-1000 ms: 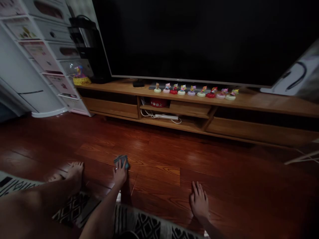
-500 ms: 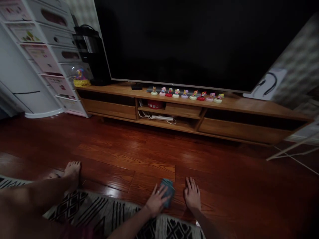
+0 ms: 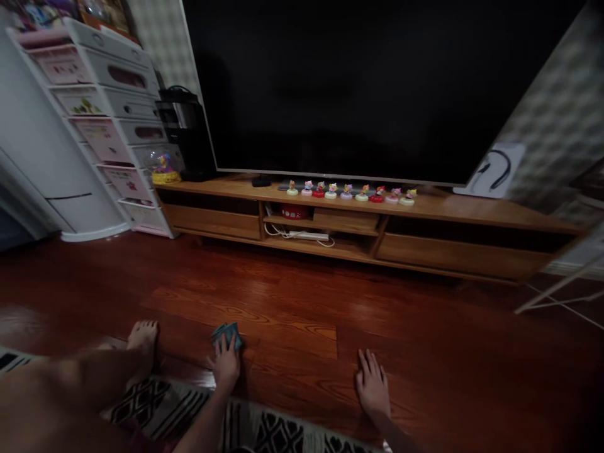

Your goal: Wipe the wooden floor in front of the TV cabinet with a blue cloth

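Red-brown wood floor (image 3: 292, 302), patterned rug (image 3: 274, 434)

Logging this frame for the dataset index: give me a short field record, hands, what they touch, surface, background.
left hand: palm down, fingers pressed on a small teal cloth
right hand: flat on the floor, fingers spread, holding nothing
surface: glossy red-brown wooden floor
near edge: black-and-white patterned rug, person's bare foot left of the cloth
background: low wooden TV stand with a row of small figurines, large dark TV screen above
left side: white drawer unit
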`<state>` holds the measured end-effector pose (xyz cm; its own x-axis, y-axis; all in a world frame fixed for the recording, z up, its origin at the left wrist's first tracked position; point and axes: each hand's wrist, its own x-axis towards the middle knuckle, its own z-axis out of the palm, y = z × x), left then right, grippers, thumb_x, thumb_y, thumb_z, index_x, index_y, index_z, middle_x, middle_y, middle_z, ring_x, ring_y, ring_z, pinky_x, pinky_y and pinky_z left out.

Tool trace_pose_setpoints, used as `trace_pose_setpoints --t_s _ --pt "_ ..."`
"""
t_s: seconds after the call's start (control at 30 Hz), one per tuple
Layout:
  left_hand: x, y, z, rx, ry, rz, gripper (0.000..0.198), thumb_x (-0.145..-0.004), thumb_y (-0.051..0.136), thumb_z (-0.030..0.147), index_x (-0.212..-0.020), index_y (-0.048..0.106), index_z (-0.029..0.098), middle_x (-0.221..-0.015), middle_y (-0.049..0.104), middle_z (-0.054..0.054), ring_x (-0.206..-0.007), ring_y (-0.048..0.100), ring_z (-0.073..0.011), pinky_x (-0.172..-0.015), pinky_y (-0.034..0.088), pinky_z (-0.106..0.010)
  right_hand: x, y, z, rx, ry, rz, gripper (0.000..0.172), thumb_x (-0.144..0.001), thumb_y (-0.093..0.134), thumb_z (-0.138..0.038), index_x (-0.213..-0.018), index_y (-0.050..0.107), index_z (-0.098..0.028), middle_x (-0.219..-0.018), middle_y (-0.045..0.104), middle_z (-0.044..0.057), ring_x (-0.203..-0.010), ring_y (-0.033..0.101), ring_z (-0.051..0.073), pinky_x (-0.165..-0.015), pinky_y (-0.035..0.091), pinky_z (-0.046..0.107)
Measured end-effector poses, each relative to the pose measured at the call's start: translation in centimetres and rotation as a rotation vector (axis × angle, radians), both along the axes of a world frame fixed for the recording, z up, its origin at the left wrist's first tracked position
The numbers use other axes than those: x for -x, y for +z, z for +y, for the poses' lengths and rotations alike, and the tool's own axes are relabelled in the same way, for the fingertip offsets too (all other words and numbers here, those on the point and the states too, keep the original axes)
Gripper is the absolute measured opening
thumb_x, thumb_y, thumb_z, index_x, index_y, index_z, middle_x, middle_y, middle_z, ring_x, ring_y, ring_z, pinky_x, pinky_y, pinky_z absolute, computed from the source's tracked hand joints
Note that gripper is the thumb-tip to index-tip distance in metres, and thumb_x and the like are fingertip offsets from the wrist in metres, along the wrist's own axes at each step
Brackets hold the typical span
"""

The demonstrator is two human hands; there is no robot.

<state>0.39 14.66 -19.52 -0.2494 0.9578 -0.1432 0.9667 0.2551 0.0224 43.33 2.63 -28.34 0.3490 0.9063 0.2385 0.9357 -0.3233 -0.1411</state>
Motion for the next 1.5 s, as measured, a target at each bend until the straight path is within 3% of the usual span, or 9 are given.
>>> trace_pose_setpoints --t_s 0.13,0.33,0.43,0.53,0.8,0.93,1.2,1.3,1.5 --pt "-4.1 -0.3 -2.5 -0.010 -0.127 0.017 0.057 -0.099 0.032 0.016 -0.156 0.034 0.026 -0.165 0.024 -0.012 -0.152 0.021 -0.0335 -0.120 0.024 -0.058 -0.1 -0.3 0.1 0.000 0.006 0.012 0.063 -0.093 0.022 -0.030 -0.151 0.044 -0.018 -0.157 0.042 0.008 -0.150 0.026 0.021 -0.122 0.018 0.043" --pt "-15.3 -1.8 -8.6 0.195 -1.028 -0.426 0.056 -0.100 0.046 0.040 -0.154 0.033 0.041 -0.167 0.013 -0.002 -0.154 0.014 -0.0301 -0.123 0.013 -0.062 0.0 0.0 0.0 -0.006 0.006 0.008 0.064 -0.092 0.022 -0.030 -0.151 0.044 -0.017 -0.157 0.041 0.008 -0.151 0.024 0.020 -0.121 0.021 0.043" --pt "-17.2 -2.8 -10.1 0.180 -1.247 -0.541 0.058 -0.099 0.048 0.046 -0.154 0.031 0.044 -0.167 0.015 -0.001 -0.154 0.016 -0.0283 -0.123 0.011 -0.065 0.0 0.0 0.0 -0.020 0.008 0.000 0.064 -0.093 0.021 -0.031 -0.150 0.046 -0.017 -0.157 0.042 0.008 -0.150 0.025 0.020 -0.120 0.023 0.042" --pt "-15.4 -2.3 -8.1 0.135 -1.116 -0.488 0.057 -0.097 0.050 0.038 -0.152 0.036 0.042 -0.167 0.017 -0.001 -0.153 0.019 -0.0278 -0.123 0.011 -0.064 0.0 0.1 0.0 -0.023 -0.003 -0.011 0.065 -0.093 0.019 -0.032 -0.149 0.047 -0.015 -0.156 0.043 0.009 -0.150 0.026 0.021 -0.120 0.023 0.041" --pt "-4.4 0.9 -1.1 0.013 -0.070 -0.133 0.058 -0.098 0.033 0.015 -0.154 0.039 0.028 -0.166 0.023 -0.009 -0.152 0.020 -0.0319 -0.118 0.025 -0.062 0.0 0.1 0.0 -0.021 0.002 0.007 0.065 -0.092 0.019 -0.032 -0.149 0.048 -0.016 -0.156 0.044 0.009 -0.150 0.025 0.021 -0.120 0.022 0.043" --pt "-7.4 -0.5 -3.3 -0.008 -0.197 -0.150 0.064 -0.093 0.034 0.009 -0.154 0.040 0.027 -0.166 0.022 -0.010 -0.153 0.018 -0.0336 -0.120 0.022 -0.061 0.1 0.1 0.0 -0.042 -0.002 0.009 0.066 -0.092 0.018 -0.033 -0.148 0.049 -0.014 -0.155 0.044 0.010 -0.149 0.027 0.021 -0.119 0.023 0.042" --pt "-18.3 -4.1 -11.1 0.177 -1.215 -0.516 0.053 -0.098 0.047 0.039 -0.150 0.039 0.045 -0.167 0.021 -0.001 -0.152 0.023 -0.0293 -0.121 0.016 -0.065 0.1 0.6 -0.3 -0.009 0.012 0.013 0.065 -0.093 0.020 -0.033 -0.150 0.046 -0.017 -0.157 0.042 0.009 -0.149 0.028 0.021 -0.119 0.024 0.042" --pt "-16.9 -3.5 -9.5 0.149 -1.108 -0.496 0.054 -0.096 0.049 0.033 -0.149 0.042 0.043 -0.166 0.023 -0.001 -0.152 0.024 -0.0289 -0.121 0.014 -0.065 0.2 0.9 -0.4 0.012 0.005 0.008 0.064 -0.093 0.019 -0.032 -0.150 0.046 -0.018 -0.156 0.043 0.008 -0.149 0.027 0.020 -0.120 0.023 0.044" --pt "-8.1 0.4 -2.3 0.057 -0.320 -0.210 0.065 -0.092 0.034 0.009 -0.153 0.040 0.033 -0.167 0.020 -0.006 -0.153 0.018 -0.0307 -0.119 0.019 -0.066 0.4 1.2 -0.4 0.026 0.001 -0.003 0.065 -0.092 0.021 -0.031 -0.151 0.043 -0.014 -0.157 0.041 0.010 -0.151 0.024 0.021 -0.119 0.023 0.042"
